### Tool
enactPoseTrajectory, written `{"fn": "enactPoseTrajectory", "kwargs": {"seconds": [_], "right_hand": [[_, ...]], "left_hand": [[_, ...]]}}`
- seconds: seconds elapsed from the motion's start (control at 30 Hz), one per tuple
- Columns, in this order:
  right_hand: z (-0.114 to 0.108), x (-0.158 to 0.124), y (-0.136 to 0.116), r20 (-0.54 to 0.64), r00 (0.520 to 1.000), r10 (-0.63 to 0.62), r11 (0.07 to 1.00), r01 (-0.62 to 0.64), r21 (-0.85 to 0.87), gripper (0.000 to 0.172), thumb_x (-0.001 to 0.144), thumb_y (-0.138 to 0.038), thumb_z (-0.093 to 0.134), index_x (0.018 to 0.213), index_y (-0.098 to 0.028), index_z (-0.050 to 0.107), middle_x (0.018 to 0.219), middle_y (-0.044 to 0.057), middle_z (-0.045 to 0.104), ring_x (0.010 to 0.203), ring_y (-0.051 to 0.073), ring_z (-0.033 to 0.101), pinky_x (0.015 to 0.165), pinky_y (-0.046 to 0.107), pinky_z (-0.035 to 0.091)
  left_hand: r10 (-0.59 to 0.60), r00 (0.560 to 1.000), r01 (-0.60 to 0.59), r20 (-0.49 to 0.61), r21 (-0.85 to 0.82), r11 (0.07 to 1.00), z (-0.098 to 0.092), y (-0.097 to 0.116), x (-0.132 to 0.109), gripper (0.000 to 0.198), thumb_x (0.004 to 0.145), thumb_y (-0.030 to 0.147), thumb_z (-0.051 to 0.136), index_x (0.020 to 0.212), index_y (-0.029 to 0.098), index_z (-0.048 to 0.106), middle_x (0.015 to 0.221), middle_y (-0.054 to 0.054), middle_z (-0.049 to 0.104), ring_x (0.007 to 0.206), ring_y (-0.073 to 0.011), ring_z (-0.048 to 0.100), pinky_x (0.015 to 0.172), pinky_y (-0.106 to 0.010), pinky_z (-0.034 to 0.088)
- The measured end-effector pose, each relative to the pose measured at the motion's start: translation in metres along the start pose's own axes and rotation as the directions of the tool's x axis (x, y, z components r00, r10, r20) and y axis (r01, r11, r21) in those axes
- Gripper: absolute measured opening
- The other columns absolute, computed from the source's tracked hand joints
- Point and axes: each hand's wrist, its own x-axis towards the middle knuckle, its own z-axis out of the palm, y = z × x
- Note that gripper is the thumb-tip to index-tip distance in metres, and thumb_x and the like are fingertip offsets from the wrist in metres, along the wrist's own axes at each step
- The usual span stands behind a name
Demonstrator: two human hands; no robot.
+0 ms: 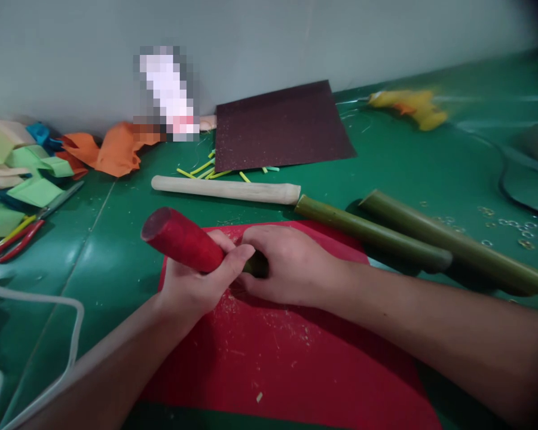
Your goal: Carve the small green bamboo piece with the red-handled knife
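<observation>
My left hand [201, 278] is wrapped round a red cylinder [183, 239], whose flat end points up and to the left. Close against it, my right hand [287, 266] has its fingers curled round a short dark green piece [257, 264], mostly covered by the hand. Both hands are over a red sheet [296, 364] strewn with pale shavings. Just behind them lies a pale wooden stick [226, 189]. Two green bamboo pieces, a shorter one [372, 232] and a longer one [452, 239], lie to the right.
On the green table [130, 206] are a dark brown sheet [282, 128], yellow-green strips [206, 169] and a yellow glue gun [407, 107] with a cord. Red-handled scissors [20, 240] lie by coloured paper scraps [36, 179] at left. Small rings [515, 224] are scattered at right.
</observation>
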Motion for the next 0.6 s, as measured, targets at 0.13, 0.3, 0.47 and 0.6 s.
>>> {"fn": "enactPoseTrajectory", "kwargs": {"seconds": [0.13,0.3,0.47,0.6], "right_hand": [[-0.0008,-0.0009,-0.0008,0.045,0.998,0.033,0.999,-0.032,-0.009,0.02,0.076,-0.034,0.068,0.088,-0.018,0.064,0.082,0.001,0.066,0.068,0.012,0.055,0.057,0.025,0.032],[-0.0012,-0.0007,0.0003,0.035,0.999,0.028,0.999,-0.027,-0.027,0.019,0.076,-0.035,0.066,0.078,-0.019,0.058,0.073,-0.001,0.062,0.062,0.01,0.05,0.055,0.025,0.029],[-0.0008,-0.0003,0.0014,0.029,1.0,-0.01,1.0,0.01,0.006,0.014,0.075,-0.03,0.066,0.081,-0.019,0.06,0.079,0.0,0.065,0.069,0.012,0.053,0.06,0.025,0.033],[-0.0006,-0.001,0.0005,0.038,0.999,0.001,1.0,-0.002,0.024,0.012,0.075,-0.028,0.066,0.083,-0.019,0.063,0.08,0.001,0.065,0.068,0.012,0.054,0.059,0.026,0.032]], "left_hand": [[-0.179,0.973,0.161,-0.143,-0.127,0.979,0.003,-0.0007,0.0006,0.02,0.076,0.023,0.072,0.06,0.02,0.061,0.05,0.006,0.056,0.042,-0.0063,0.048,0.042,-0.018,0.045],[-0.086,0.996,0.081,-0.038,-0.116,0.99,-0.0009,0.0013,-0.0003,0.028,0.078,0.024,0.07,0.053,0.019,0.057,0.044,0.006,0.048,0.036,-0.0045,0.038,0.04,-0.018,0.043],[0.044,0.992,-0.036,0.116,-0.068,0.997,-0.0047,0.0009,0.0011,0.028,0.079,0.016,0.068,0.054,0.019,0.055,0.051,0.004,0.057,0.046,-0.0064,0.054,0.045,-0.016,0.047],[0.087,0.978,-0.071,0.189,-0.092,0.993,-0.0063,-0.0027,0.0017,0.029,0.082,0.018,0.067,0.056,0.019,0.055,0.052,0.004,0.06,0.047,-0.0076,0.057,0.045,-0.017,0.048]]}}
